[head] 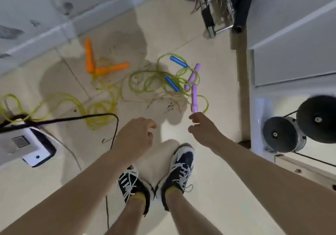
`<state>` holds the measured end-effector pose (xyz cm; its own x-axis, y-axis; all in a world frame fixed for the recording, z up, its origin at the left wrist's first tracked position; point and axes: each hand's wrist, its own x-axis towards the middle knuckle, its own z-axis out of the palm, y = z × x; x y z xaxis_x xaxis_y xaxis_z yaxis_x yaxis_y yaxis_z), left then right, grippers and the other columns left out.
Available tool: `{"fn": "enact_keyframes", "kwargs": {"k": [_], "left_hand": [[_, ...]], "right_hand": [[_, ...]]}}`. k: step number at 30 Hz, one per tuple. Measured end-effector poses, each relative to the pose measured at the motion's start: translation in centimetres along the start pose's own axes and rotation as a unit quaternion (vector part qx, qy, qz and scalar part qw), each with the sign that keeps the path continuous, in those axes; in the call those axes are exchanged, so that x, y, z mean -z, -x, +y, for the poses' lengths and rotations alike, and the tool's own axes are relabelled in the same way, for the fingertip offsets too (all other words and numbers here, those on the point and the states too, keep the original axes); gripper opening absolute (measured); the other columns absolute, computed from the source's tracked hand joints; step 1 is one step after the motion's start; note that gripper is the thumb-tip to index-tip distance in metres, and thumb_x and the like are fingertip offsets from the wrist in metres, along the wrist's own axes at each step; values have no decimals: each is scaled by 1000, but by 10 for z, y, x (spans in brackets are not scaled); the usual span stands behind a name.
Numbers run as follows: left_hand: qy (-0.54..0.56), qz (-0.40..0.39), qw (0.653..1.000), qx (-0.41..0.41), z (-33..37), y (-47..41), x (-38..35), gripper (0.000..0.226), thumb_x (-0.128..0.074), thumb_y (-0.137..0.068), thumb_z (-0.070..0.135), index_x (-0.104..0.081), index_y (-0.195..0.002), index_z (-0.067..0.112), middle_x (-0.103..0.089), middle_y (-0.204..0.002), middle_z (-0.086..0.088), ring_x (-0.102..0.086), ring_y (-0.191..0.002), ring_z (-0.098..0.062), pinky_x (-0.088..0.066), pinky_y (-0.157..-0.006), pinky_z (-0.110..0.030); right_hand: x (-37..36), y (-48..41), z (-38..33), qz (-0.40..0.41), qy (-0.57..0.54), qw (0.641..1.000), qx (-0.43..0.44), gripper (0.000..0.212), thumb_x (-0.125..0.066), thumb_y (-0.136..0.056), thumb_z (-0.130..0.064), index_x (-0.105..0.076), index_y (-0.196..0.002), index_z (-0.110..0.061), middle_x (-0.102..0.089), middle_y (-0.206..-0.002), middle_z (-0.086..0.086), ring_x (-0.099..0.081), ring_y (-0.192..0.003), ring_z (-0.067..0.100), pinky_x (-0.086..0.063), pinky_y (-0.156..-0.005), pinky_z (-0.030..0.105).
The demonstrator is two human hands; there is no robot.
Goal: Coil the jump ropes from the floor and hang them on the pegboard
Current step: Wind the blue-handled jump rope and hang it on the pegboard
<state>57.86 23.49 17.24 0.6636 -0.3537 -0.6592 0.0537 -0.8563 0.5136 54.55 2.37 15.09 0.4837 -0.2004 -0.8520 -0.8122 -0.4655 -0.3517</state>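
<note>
Three jump ropes lie tangled on the pale tiled floor. The orange-handled rope (101, 65) lies far left with yellow cord looping toward the left edge. Two blue handles (179, 62) and two purple handles (194, 96) sit in a knot of green cord in the middle. My right hand (203, 129) reaches down, its fingertips just at the near end of the closer purple handle, fingers parted. My left hand (136, 136) hovers lower left of it, fingers loosely curled, holding nothing. No pegboard is in view.
A black cable (72, 119) crosses the floor at left, beside a white device (27, 143). Black weight plates (298, 131) rest at right by white cabinets. A metal rack with black tubes (218, 11) stands at the far end. My shoes (156, 176) are below.
</note>
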Motion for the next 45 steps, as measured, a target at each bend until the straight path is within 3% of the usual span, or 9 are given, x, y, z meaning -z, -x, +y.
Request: {"fn": "enact_keyframes", "kwargs": {"k": [3, 6, 11, 15, 20, 25, 32, 41, 45], "left_hand": [[-42, -63, 997, -29, 9, -65, -67, 41, -46, -92, 11, -53, -131, 23, -46, -139, 1, -38, -127, -20, -35, -100, -29], [-123, -82, 987, -67, 20, -117, -117, 52, -47, -90, 13, -42, -139, 28, -20, -154, -2, -17, -138, -27, -33, -108, -37], [-209, -54, 974, -62, 27, -184, -155, 53, -52, -86, 20, -40, -136, 32, -17, -153, -1, -9, -142, -25, -21, -109, -50], [-141, -86, 986, -20, 33, -200, -157, 34, -55, -87, 27, -59, -120, 28, -53, -127, 3, -38, -131, -19, -16, -113, -53], [298, 40, 954, 2, 85, -122, -90, 35, -51, -88, 1, -65, -76, 31, -64, -71, 9, -60, -63, -8, -49, -70, -27], [476, -11, 879, -6, 169, 2, 28, 27, -45, -91, -7, -68, -91, 8, -59, -65, -1, -43, -35, -4, -34, -41, -16], [529, -60, 844, -69, 237, 173, 166, 20, -44, -87, -9, -58, -87, 6, -51, -72, -6, -28, -37, -8, -37, -43, -25], [602, -48, 783, -151, 270, 350, 305, 24, -48, -75, -2, -67, -83, 10, -52, -68, -10, -32, -34, -7, -41, -45, -22], [489, -14, 869, -71, 272, 386, 313, 28, -57, -78, 4, -64, -104, 14, -69, -83, -12, -65, -75, -26, -51, -80, -35]], "right_hand": [[-2, -66, 51, 35, 148, 987, 55, 39, -46, -84, -26, -57, -121, -19, -54, -124, 8, -51, -114, 23, -36, -96, 29], [-3, -128, 96, 38, 328, 940, 92, 71, -24, -66, -47, -54, -130, -38, -40, -146, 8, -23, -143, 26, -25, -113, 39], [-13, -184, 111, -36, 344, 934, 86, 58, -47, -83, -37, -43, -140, -37, -36, -149, 7, -21, -144, 28, -21, -116, 40], [-18, -159, 92, -66, -70, 995, 19, 30, -53, -88, 0, -60, -111, -17, -61, -111, -6, -55, -106, 16, -44, -85, 22], [17, -78, 54, 0, -483, 872, -78, 30, -56, -90, -5, -59, -120, -9, -63, -105, 8, -61, -100, 23, -51, -76, 30], [77, 58, -29, -195, -633, 744, -89, 59, -47, -92, -57, -59, -116, -4, -66, -99, 14, -66, -83, 27, -55, -66, 38], [185, 220, -170, -200, -728, 656, -7, 17, -46, -96, -15, -54, -91, -2, -51, -68, -1, -41, -41, 6, -39, -39, 17], [248, 380, -264, -76, -585, 804, 76, 21, -30, -99, -3, -49, -90, -4, -55, -81, 3, -29, -34, 3, -16, -29, 13], [253, 456, -278, -211, -509, 818, 165, 19, -32, -101, -11, -50, -104, -8, -53, -67, -6, -22, -33, 2, -13, -27, 13]]}}
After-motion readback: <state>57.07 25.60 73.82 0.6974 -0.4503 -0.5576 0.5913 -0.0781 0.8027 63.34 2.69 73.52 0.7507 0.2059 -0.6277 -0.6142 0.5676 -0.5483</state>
